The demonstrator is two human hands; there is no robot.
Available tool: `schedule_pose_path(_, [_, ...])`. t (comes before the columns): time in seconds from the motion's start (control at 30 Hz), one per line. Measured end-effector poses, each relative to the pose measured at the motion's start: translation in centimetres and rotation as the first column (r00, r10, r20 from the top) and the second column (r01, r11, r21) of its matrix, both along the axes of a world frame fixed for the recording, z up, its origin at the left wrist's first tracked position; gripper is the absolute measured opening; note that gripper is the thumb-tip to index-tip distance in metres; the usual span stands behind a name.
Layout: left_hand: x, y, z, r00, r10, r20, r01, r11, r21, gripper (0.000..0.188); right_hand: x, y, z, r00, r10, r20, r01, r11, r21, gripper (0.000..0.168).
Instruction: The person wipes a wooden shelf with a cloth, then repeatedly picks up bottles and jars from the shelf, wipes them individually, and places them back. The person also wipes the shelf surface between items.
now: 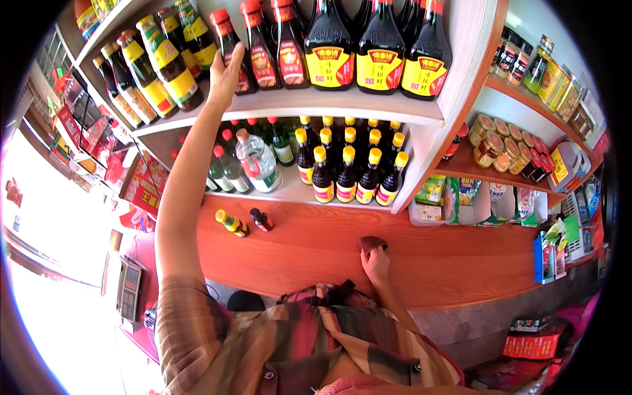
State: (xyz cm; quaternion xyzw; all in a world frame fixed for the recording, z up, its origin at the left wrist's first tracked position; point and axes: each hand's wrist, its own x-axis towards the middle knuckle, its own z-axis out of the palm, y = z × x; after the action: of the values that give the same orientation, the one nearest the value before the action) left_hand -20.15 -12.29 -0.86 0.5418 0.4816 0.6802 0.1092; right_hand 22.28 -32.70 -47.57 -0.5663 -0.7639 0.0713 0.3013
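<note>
My left hand (227,74) reaches up to the upper shelf, its fingers around a dark sauce bottle with a red cap (224,29) at the left end of a row of similar bottles. Whether the grip is firm cannot be told. Over the red-brown wooden counter (296,256), my right hand (376,264) holds a dark brown cloth (373,243). A small bottle with a yellow cap (232,222) and a small dark bottle with a black cap (261,219) stand on the counter, left of the cloth.
Large sauce bottles (329,54) stand right of my left hand, and yellow-labelled bottles (165,64) lean left of it. The lower shelf holds yellow-capped bottles (323,177) and a large clear jug (256,160). Jars (489,148) fill side shelves; a scale (129,291) is at left.
</note>
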Motion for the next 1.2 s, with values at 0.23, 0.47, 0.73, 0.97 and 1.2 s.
schedule_pose_path(0.23, [-0.2, -4.5, -2.5, 0.946, 0.235, -0.224, -0.205, 0.967, 0.152, 0.077, -0.3, 0.0, 0.8, 0.999, 0.007, -0.05, -0.006, 1.0, 0.021, 0.028])
schedule_pose_path(0.47, [8.0, -21.1, -25.9, 0.86, 0.441, -0.257, -0.416, 0.897, 0.148, 0.059, -0.8, 0.1, 0.1, 1.0, -0.025, -0.012, 0.024, 0.999, -0.03, 0.029])
schedule_pose_path(0.73, [5.1, -29.1, -42.7, 0.693, 0.693, 0.201, -0.607, 0.71, -0.355, 0.059, -0.5, -0.3, 1.8, 0.999, 0.01, -0.047, -0.013, 0.999, -0.046, 0.031])
schedule_pose_path(0.97, [-5.1, -26.3, -41.7, 0.805, 0.576, -0.143, -0.577, 0.702, -0.419, 0.067, -0.4, 0.3, 0.8, 1.0, -0.001, -0.029, 0.001, 1.0, -0.005, 0.034])
schedule_pose_path(1.2, [-3.5, -28.9, -41.8, 0.899, 0.365, 0.242, -0.286, 0.907, -0.309, 0.038, -1.3, 0.5, 1.9, 0.841, 0.149, -0.52, -0.155, 0.987, 0.031, 0.037])
